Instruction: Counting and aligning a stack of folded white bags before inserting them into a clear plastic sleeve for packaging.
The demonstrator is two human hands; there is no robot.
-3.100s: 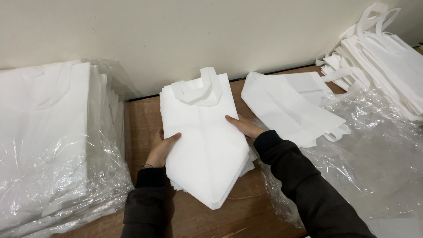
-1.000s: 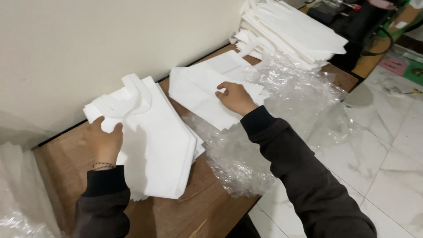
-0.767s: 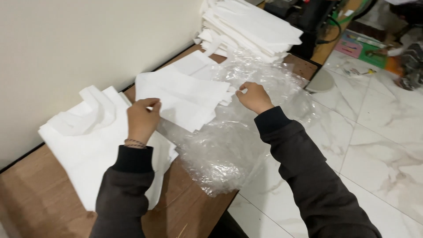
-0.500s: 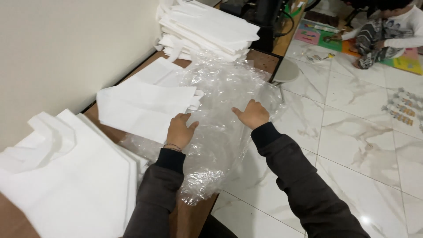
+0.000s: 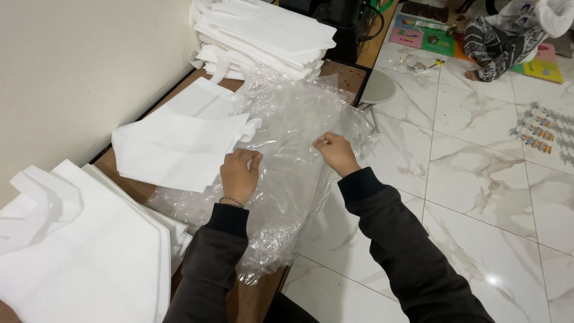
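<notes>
Both hands were on the clear plastic wrap (image 5: 293, 155) spread across the middle of the frame, on the wooden table (image 5: 122, 179). The left hand (image 5: 239, 174) lay curled on the wrap just beside a small stack of white bags (image 5: 179, 149), fingers together and bent. The right hand (image 5: 336, 152) pinched the wrap's right edge between thumb and fingertips. The step looked like opening or straightening the wrap; parting its layers would call for a steady grip on the thin film. Another white bag pile (image 5: 89, 257) filled the lower left, and a taller stack (image 5: 263, 33) sat at the upper middle.
</notes>
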